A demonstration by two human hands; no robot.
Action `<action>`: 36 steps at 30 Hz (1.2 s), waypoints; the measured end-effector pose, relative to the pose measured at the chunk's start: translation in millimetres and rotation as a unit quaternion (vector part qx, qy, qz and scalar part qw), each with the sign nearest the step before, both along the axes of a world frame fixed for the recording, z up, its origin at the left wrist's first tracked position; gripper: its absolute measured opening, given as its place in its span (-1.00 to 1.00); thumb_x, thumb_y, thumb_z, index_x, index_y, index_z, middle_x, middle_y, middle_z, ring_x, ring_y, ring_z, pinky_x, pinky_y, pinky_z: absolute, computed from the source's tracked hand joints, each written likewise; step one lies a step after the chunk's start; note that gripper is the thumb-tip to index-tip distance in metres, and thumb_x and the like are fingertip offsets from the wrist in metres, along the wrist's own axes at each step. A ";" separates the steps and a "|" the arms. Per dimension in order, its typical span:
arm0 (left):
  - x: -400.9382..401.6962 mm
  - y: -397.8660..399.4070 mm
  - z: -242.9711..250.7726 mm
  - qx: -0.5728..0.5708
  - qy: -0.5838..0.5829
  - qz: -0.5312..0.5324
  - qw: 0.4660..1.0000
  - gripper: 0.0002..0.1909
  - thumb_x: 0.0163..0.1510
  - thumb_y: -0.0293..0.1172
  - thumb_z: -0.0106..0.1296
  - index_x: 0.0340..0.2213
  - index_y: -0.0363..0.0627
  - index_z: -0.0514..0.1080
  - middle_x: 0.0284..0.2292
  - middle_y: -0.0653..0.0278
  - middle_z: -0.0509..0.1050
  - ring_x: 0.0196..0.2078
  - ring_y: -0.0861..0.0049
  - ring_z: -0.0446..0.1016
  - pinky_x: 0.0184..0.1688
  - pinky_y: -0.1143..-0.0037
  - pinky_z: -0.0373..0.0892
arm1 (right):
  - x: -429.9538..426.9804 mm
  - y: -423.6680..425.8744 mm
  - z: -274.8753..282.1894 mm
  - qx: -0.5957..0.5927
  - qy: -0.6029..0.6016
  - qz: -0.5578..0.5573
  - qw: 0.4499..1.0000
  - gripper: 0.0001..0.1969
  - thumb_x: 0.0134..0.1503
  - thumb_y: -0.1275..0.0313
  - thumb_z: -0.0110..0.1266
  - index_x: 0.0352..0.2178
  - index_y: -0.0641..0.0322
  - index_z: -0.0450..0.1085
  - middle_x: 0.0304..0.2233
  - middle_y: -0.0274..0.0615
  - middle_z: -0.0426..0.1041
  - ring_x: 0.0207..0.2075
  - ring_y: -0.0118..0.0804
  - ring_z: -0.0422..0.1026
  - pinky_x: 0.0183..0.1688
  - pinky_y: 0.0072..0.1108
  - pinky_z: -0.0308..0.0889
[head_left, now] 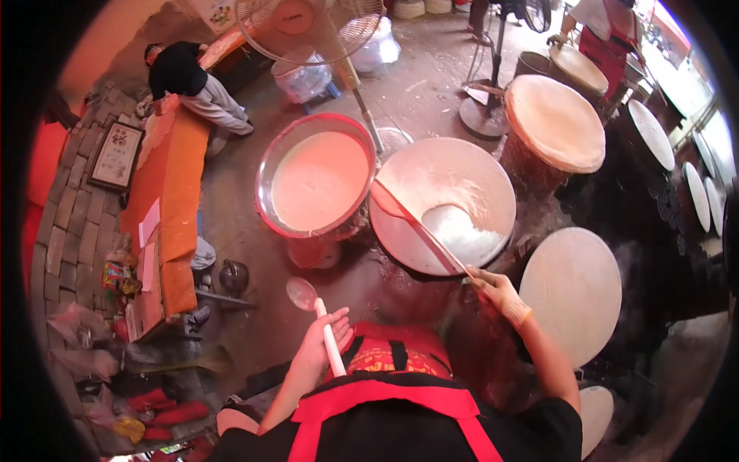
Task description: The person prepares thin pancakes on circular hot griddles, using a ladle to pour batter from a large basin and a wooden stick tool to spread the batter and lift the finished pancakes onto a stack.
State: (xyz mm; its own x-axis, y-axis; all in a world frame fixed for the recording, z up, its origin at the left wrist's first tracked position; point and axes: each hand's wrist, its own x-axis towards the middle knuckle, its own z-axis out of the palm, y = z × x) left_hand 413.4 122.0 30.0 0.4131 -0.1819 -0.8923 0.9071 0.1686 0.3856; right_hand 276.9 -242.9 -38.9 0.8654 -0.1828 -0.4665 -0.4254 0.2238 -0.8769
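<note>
My left hand [330, 335] holds a ladle [302, 293] by its white handle, the fingers loosely spread and the bowl pointing away from me. My right hand [499, 294], in a pale glove with a yellow cuff, grips a long thin stick spreader [430, 234]. It slants across a round griddle [381, 245] in front of me. Pale batter [444, 161] coats the griddle's far side, streaked at the right; a lighter, shiny patch lies nearer the middle. Left of the griddle stands a large metal basin [262, 199] of pale batter [323, 179].
On my right is another round plate [571, 294], with a partial one below it. A stack of thin round flatbreads [557, 121] stands behind. Two standing fans [294, 20] [491, 110] are ahead. An orange-covered table [179, 219] runs along the left. Two people [185, 75] [615, 40] are farther off.
</note>
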 end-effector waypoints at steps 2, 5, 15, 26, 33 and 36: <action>14.4 4.5 -4.1 -0.011 -0.005 -0.030 0.999 -0.59 -0.02 -0.38 -0.02 -0.09 -0.20 0.31 0.00 0.07 0.15 0.14 0.36 0.06 0.12 0.41 0.17 | -22.6 8.0 -8.1 -0.016 0.003 -0.053 0.998 -0.60 0.11 0.22 -0.04 -0.01 -0.03 0.28 -0.71 -0.54 0.15 -0.76 -0.67 0.05 -0.74 -0.77 -0.03; 40.2 -1.6 -3.4 -0.038 -0.005 -0.086 0.996 -0.60 -0.01 -0.39 -0.03 -0.09 -0.21 0.31 0.00 0.05 0.14 0.14 0.36 0.06 0.12 0.41 0.17 | -6.7 41.3 10.2 -0.013 -0.064 -0.334 0.940 -0.61 0.11 0.29 -0.02 -0.07 0.29 0.30 -0.58 -0.48 0.30 -0.65 -0.71 0.15 -0.63 -0.82 0.07; 132.0 33.7 -19.5 -0.085 0.009 -0.260 0.962 -0.66 0.00 -0.42 -0.04 -0.14 -0.23 0.34 -0.11 0.25 0.26 0.07 0.49 0.14 0.07 0.46 0.22 | -4.2 181.1 1.7 -0.209 -0.056 -0.234 0.948 -0.61 0.06 0.43 -0.01 -0.05 0.32 0.27 -0.08 -0.18 0.37 -0.04 -0.42 0.31 -0.04 -0.65 0.22; 173.3 184.3 -35.4 -0.068 -0.022 -0.145 0.987 -0.66 -0.05 -0.45 -0.01 -0.18 -0.21 0.33 -0.12 0.31 0.34 0.07 0.50 0.16 0.07 0.50 0.19 | 271.3 236.8 -88.3 -0.360 -0.177 -0.489 0.774 -0.63 0.13 0.22 -0.17 -0.12 0.23 0.24 -0.44 -0.22 0.23 -0.48 -0.39 0.25 -0.45 -0.61 0.15; 170.1 261.6 -30.5 -0.034 -0.061 -0.093 0.993 -0.60 -0.05 -0.38 -0.07 -0.11 -0.18 0.28 -0.01 0.29 0.23 0.19 0.42 -0.03 0.18 0.43 -0.02 | 405.6 200.9 -112.4 -0.220 -0.039 -0.633 0.741 -0.54 0.18 0.14 -0.30 -0.07 0.32 0.19 -0.36 0.00 0.29 -0.33 -0.12 0.30 -0.31 -0.49 0.18; 173.2 267.6 -38.9 -0.065 -0.054 -0.094 0.992 -0.60 -0.03 -0.38 -0.07 -0.10 -0.17 0.28 0.00 0.28 0.23 0.19 0.43 -0.02 0.17 0.45 -0.01 | 373.4 235.9 -127.0 -0.164 -0.069 -0.631 0.755 -0.48 0.18 0.13 -0.31 0.01 0.35 0.12 -0.34 0.09 0.35 -0.37 0.00 0.35 -0.32 -0.41 0.26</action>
State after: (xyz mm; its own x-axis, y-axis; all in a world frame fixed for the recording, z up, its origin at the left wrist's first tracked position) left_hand 586.7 389.6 -8.9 0.4537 -0.3747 -0.8086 0.8815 0.0556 0.4688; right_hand 650.3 -7.0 -165.9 -0.0594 -0.9886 -0.1383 0.0458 0.1357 -0.9897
